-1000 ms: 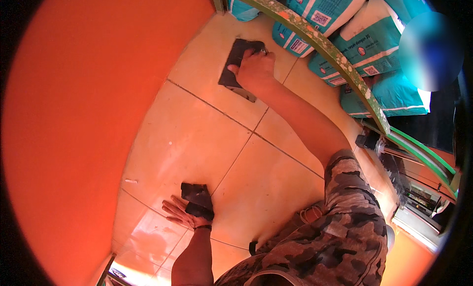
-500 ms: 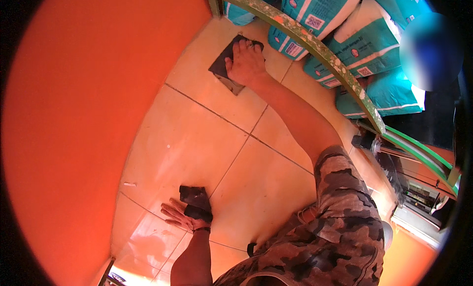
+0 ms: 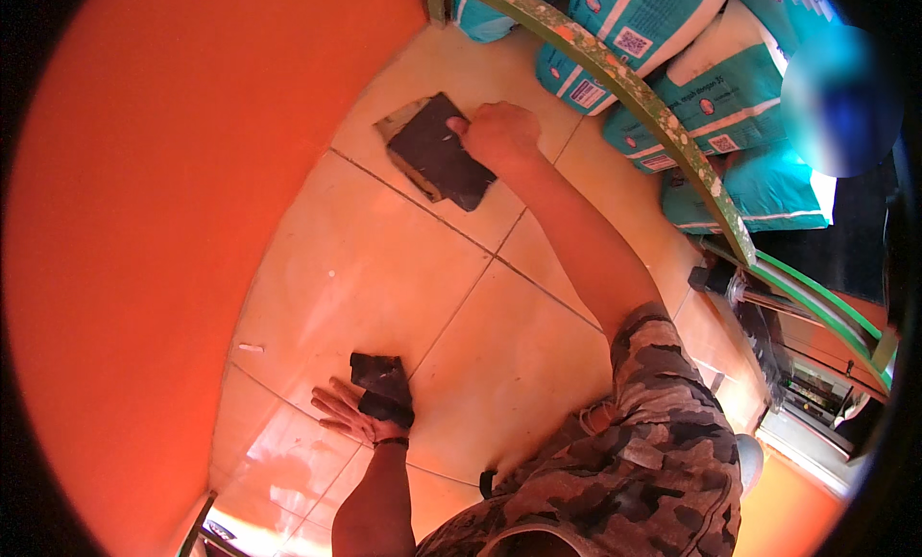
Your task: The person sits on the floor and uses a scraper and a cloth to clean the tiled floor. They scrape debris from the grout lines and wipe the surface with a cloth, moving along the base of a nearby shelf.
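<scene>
In the upper middle of the head view, my right hand is closed on the edge of a dark rectangular sheet, its thumb on top and its fingers curled. Tan material shows along the sheet's left and lower edges, and the sheet lies slanted over the floor tiles. My left hand rests low on the left with its fingers spread and nothing gripped. A small dark, folded-looking piece sits against its thumb side; I cannot tell what it is.
An orange wall borders the left of the tiled floor. Teal and white packs are stacked behind a worn green metal frame at upper right. A small pale scrap lies near the wall.
My right hand has gone from lying flat on the dark sheet to gripping its right edge. The sheet has shifted down and turned, with its tan part now at the left. My left hand stays put.
</scene>
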A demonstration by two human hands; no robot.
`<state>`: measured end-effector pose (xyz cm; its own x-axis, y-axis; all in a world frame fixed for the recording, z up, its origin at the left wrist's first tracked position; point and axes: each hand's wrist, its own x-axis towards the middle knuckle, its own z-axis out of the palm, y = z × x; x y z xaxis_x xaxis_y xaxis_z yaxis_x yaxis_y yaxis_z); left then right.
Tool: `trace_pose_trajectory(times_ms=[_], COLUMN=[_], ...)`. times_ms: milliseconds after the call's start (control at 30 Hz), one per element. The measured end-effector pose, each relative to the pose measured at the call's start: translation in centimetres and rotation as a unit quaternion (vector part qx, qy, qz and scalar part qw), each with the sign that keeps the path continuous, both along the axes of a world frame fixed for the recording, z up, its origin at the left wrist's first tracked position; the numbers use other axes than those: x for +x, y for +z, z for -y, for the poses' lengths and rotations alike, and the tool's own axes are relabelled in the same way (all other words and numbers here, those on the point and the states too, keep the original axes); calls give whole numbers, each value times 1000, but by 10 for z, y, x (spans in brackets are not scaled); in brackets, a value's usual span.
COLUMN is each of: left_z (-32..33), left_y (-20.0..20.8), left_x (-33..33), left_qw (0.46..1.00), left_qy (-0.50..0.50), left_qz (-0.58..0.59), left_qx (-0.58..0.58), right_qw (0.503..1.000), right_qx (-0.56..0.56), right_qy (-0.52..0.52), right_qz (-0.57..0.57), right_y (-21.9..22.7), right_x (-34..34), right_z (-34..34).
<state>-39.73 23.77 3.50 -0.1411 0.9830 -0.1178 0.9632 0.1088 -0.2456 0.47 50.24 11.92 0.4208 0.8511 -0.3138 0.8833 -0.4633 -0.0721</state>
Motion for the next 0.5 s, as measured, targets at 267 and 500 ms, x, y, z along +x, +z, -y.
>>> trace_pose_trajectory(times_ms=[267,500], left_z=[-9,1], left_y=[10,-10], left_x=[11,-4], left_qw=[985,998], left_qy=[91,-10], left_qz=[-100,-55], left_qx=[-106,14], right_qw=[877,968], right_qx=[388,222], right_qy=[282,100], right_qz=[-7,64], right_y=[-52,-54], right_x=[-15,30], right_z=[17,9])
